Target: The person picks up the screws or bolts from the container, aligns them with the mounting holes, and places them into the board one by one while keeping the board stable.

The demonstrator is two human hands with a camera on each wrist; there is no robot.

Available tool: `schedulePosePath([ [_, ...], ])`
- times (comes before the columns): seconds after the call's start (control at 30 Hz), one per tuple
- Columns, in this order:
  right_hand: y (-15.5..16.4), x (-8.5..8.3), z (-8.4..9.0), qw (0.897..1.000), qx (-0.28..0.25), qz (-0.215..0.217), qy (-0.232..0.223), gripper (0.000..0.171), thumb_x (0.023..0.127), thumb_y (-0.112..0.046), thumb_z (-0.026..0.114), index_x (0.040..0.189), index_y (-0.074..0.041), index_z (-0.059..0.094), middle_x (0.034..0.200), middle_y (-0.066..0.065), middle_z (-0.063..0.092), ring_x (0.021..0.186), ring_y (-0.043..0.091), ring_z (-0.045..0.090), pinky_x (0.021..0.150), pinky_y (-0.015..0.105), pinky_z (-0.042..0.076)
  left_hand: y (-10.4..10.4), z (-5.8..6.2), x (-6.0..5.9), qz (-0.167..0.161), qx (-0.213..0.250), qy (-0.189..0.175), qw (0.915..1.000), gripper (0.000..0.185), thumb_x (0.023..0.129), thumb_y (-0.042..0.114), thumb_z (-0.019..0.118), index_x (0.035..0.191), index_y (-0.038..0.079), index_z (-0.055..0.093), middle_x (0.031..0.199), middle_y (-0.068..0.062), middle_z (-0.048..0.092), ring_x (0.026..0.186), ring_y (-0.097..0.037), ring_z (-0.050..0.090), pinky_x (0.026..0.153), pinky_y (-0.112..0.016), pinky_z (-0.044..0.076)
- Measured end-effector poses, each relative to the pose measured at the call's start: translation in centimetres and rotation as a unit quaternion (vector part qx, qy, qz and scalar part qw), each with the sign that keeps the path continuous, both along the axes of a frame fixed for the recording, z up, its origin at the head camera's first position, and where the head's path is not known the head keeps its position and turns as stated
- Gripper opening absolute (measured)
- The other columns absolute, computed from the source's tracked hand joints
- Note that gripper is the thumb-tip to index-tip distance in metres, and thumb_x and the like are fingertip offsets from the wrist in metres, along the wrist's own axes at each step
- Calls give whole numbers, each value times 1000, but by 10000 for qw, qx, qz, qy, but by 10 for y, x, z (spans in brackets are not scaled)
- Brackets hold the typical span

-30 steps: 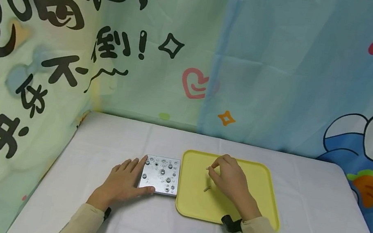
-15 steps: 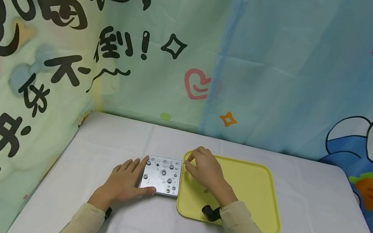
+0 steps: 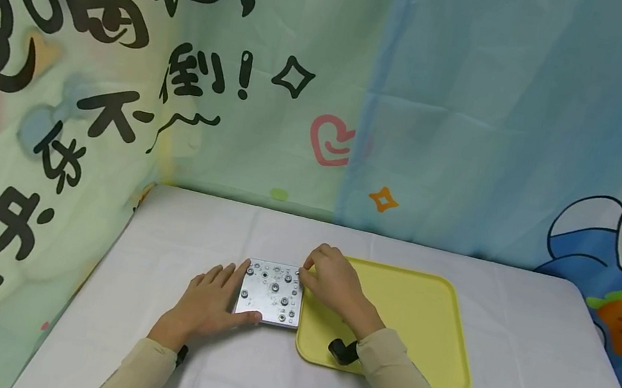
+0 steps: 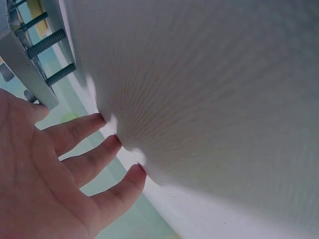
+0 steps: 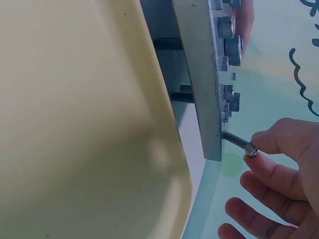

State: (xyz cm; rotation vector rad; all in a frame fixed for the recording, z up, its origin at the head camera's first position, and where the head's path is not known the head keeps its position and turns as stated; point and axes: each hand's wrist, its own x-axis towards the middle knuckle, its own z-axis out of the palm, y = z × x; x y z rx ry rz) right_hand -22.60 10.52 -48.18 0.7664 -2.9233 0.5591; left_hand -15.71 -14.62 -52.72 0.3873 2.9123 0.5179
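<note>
A silvery metal plate [image 3: 256,309] lies on the white-covered table, studded with several screws. Their threaded ends [image 4: 47,42] stick out underneath in the left wrist view. My left hand [image 3: 207,304] rests at the plate's left side, fingers spread, index finger at the far left corner and thumb along the near edge. Between thumb and index finger, my right hand [image 3: 335,285] pinches the head of a socket-head screw [image 5: 238,141]. The screw's tip meets the plate's top face near the far right corner, and its shank leans at an angle.
A yellow tray [image 3: 412,330] sits directly right of the plate, its rim beside the plate's edge; the right forearm crosses over it. Printed cloth backdrops [image 3: 269,145] stand behind and left of the table [image 3: 510,340].
My right hand has moved left from over the tray to the plate's far right corner, bringing the screw with it. The left hand stays in place at the plate.
</note>
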Motion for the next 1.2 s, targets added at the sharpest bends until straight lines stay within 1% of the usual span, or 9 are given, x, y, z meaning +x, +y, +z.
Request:
schedulePosePath([
  [0.23, -4, -2, -1, 10000, 84, 32, 33, 13, 91, -20, 70, 85, -8, 70, 101, 6, 64, 96, 25, 60, 84, 38, 52, 1, 3, 1, 19, 48, 16, 10000, 108, 83, 84, 48, 161, 16, 20, 155, -21, 36, 142, -43, 32, 109, -61, 30],
  [0.37, -5, -1, 0, 9999, 87, 62, 28, 13, 92, -20, 70, 87, -8, 70, 101, 6, 64, 96, 25, 60, 84, 38, 52, 1, 2, 2, 9, 39, 37, 10000, 108, 83, 84, 47, 162, 16, 19, 156, -20, 36, 142, -43, 32, 109, -61, 30],
  [0.6, 3, 3, 4, 9999, 34, -50, -91, 15, 94, -23, 69, 92, -8, 71, 106, 7, 64, 103, 26, 60, 89, 40, 52, 1, 1, 2, 20, 34, 22, 10000, 108, 83, 83, 48, 162, 16, 19, 156, -20, 36, 142, -42, 32, 109, -60, 30],
  [0.8, 31, 4, 1, 9985, -257, -27, -487, 13, 95, -20, 70, 98, -8, 71, 108, 7, 62, 107, 28, 58, 91, 43, 50, 1, 2, 2, 21, 17, 8, 10000, 108, 83, 83, 48, 162, 17, 18, 156, -20, 36, 142, -42, 32, 109, -60, 29],
  [0.93, 56, 5, -5, 9961, -487, 211, -705, 12, 94, -15, 70, 101, -6, 71, 107, 7, 62, 107, 30, 58, 93, 46, 49, 1, 2, 3, 7, -1, -2, 10000, 108, 83, 83, 48, 162, 17, 18, 156, -20, 35, 142, -42, 31, 109, -61, 29],
  [1.1, 84, 6, -14, 9916, -706, 443, -988, 13, 96, -13, 68, 105, -4, 70, 107, 7, 64, 108, 31, 59, 92, 48, 49, 2, 2, 3, 9, -8, -1, 10000, 108, 83, 83, 49, 162, 16, 17, 157, -20, 35, 142, -43, 31, 109, -61, 29],
  [1.2, 97, 5, -22, 9891, -860, 619, -1022, 11, 95, -12, 69, 103, -4, 71, 105, 7, 65, 105, 31, 60, 90, 49, 49, 2, 1, 2, 6, -16, 15, 10000, 108, 83, 83, 49, 162, 16, 17, 156, -21, 35, 142, -43, 31, 109, -61, 29],
])
